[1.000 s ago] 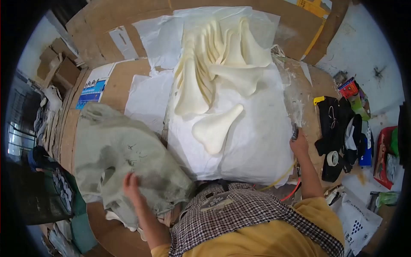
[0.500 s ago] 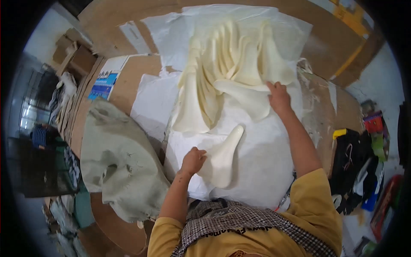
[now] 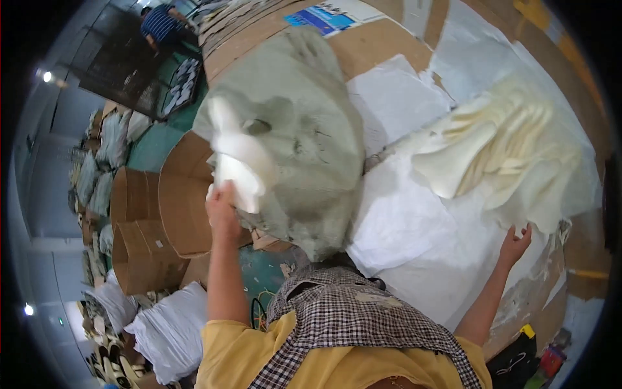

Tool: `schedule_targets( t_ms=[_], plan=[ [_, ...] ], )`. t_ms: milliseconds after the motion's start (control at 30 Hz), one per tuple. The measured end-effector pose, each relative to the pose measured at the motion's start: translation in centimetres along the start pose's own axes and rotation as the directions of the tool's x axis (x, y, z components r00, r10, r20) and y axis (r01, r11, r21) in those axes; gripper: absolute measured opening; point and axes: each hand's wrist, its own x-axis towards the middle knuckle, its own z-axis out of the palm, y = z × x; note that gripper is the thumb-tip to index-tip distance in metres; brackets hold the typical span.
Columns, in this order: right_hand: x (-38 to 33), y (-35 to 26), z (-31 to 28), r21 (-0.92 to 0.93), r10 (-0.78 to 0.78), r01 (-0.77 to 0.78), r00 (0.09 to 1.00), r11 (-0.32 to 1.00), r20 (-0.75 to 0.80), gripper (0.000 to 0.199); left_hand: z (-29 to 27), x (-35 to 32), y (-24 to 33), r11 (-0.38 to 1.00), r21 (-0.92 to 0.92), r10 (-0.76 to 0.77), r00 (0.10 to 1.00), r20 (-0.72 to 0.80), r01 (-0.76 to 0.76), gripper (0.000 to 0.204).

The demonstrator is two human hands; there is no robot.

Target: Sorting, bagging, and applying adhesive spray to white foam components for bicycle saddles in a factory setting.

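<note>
My left hand (image 3: 222,206) is closed on a cream, insole-shaped piece (image 3: 243,172), smeared by motion, above the left part of the grey-green sack cloth (image 3: 298,149). Whether it is one piece or two stacked together I cannot tell. Over on the right, a pile of similar cream insoles (image 3: 479,142) stands in overlapping rows on white sheeting (image 3: 402,227). Just below the near edge of that pile, my right hand (image 3: 515,245) has its fingers apart and holds nothing; its fingertips come close to the nearest insole, and contact is unclear.
Open cardboard boxes (image 3: 148,253) stand on the floor at left, with a stuffed white sack (image 3: 172,334) nearer. Several shoes (image 3: 113,366) lie at the lower left. A person in a striped shirt (image 3: 159,26) bends at the far left. Black cloth items (image 3: 515,363) sit at the lower right.
The view has turned left. My left hand has lifted an insole from the white sheeting and carried it left over the sack cloth. My right hand has let go of the insole at the pile.
</note>
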Motion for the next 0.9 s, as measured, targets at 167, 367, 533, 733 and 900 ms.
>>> schedule_targets(
  t_ms=[167,367,533,733,900],
  plan=[
    [-10.8,-12.1,4.8,0.438,-0.299,0.101,0.861,0.893,0.412,0.039,-18.2,10.9,2.1,0.975,-0.222,-0.065,0.954,-0.291,-0.001,0.04],
    [-25.8,-32.4,8.6,0.337,-0.798,0.736,0.453,0.587,0.398,0.054,-18.8,14.9,-8.1,0.884,0.45,0.164,0.986,-0.038,-0.129,0.027],
    [-24.4,-34.5,18.4,0.423,-0.563,0.433,0.274,0.796,0.78,0.033,-13.0,12.1,-18.3,0.718,0.542,-0.685,0.581,0.439,0.437,0.028],
    [-11.2,-49.2,13.4,0.676,-0.58,0.072,0.587,0.733,0.565,0.015,-6.8,19.5,-9.6,0.991,0.126,-0.095,0.927,0.364,0.052,0.056],
    [-8.8,-57.4,12.2,0.382,-0.754,0.767,0.618,0.516,-0.222,0.019,-1.3,28.7,1.6,0.879,0.126,0.394,0.849,0.351,-0.46,0.075]
  ],
)
